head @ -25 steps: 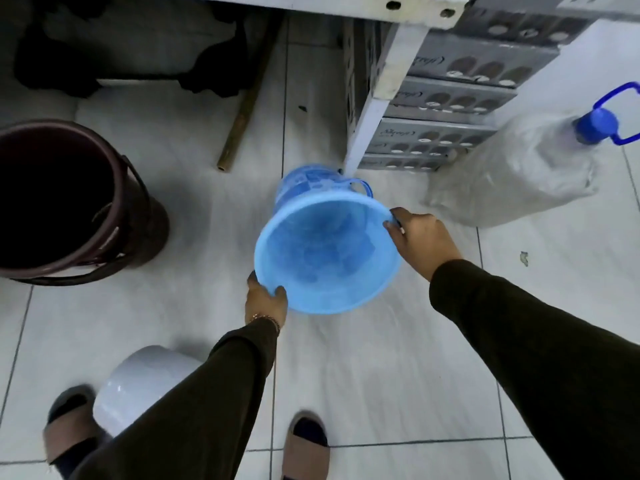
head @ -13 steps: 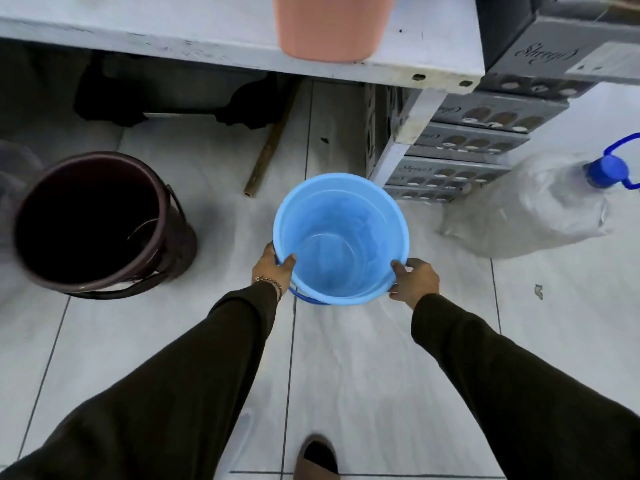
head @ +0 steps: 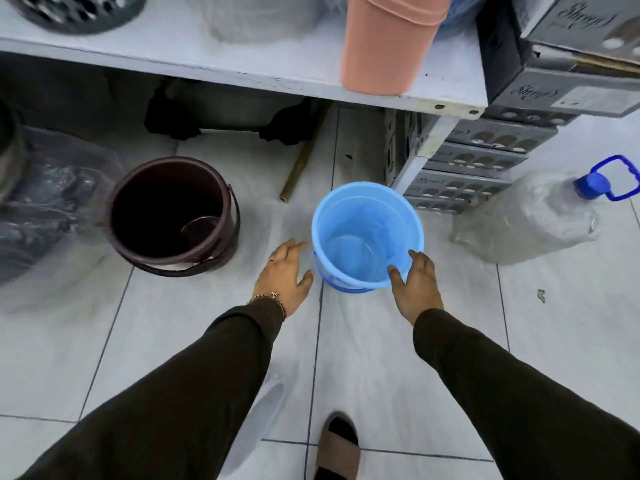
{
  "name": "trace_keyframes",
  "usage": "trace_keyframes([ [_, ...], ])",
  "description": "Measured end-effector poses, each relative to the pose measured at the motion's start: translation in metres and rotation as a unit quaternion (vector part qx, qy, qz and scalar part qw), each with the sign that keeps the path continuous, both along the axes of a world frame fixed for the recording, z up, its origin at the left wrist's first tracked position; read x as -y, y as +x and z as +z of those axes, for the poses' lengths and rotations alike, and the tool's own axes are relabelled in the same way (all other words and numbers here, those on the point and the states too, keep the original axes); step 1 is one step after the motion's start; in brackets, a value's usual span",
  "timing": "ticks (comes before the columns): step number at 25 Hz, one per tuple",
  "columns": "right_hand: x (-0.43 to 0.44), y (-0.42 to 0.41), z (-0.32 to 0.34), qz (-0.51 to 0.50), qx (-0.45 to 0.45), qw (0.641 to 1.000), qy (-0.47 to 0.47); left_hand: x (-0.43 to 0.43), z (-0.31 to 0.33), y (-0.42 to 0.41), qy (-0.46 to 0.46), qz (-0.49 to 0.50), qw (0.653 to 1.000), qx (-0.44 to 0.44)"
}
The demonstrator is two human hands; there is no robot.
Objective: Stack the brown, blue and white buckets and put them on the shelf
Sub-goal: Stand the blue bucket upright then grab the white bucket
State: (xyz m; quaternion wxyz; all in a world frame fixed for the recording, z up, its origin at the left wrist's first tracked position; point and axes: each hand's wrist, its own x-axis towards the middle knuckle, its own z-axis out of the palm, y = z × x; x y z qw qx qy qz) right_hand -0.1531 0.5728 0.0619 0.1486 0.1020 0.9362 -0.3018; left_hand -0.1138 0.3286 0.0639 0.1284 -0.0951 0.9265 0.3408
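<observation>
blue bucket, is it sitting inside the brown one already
No, the blue bucket stands upright on the floor tiles, apart from the brown bucket to its left.

We see a pale tiled floor (head: pixel 381 368). On it the blue bucket (head: pixel 367 237) stands upright between our hands, and the brown bucket (head: pixel 173 216) stands well out beyond our left hand (head: pixel 284 275). A big bottle (head: pixel 533 220) lies past our right hand (head: pixel 415 285). Above both hands, the white shelf (head: pixel 242 71) bears a pink pot (head: pixel 388 43).
</observation>
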Motion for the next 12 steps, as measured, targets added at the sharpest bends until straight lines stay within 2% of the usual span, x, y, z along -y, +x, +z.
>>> trace_keyframes([
  [4, 0.038, 0.086, 0.005, -0.014, 0.027, 0.999, -0.026, 0.040, 0.016, 0.082, -0.050, -0.115, 0.991, 0.041],
  [7, 0.074, 0.168, -0.017, -0.002, 0.105, 0.993, -0.059, 0.077, -0.002, 0.150, -0.100, -0.231, 0.964, 0.085],
  [9, 0.098, 0.221, -0.039, 0.043, 0.172, 0.981, -0.079, 0.092, -0.028, 0.187, -0.168, -0.361, 0.915, 0.069],
  [12, 0.147, 0.300, -0.088, 0.095, 0.299, 0.946, -0.081, 0.093, -0.069, 0.225, -0.271, -0.533, 0.799, 0.059],
])
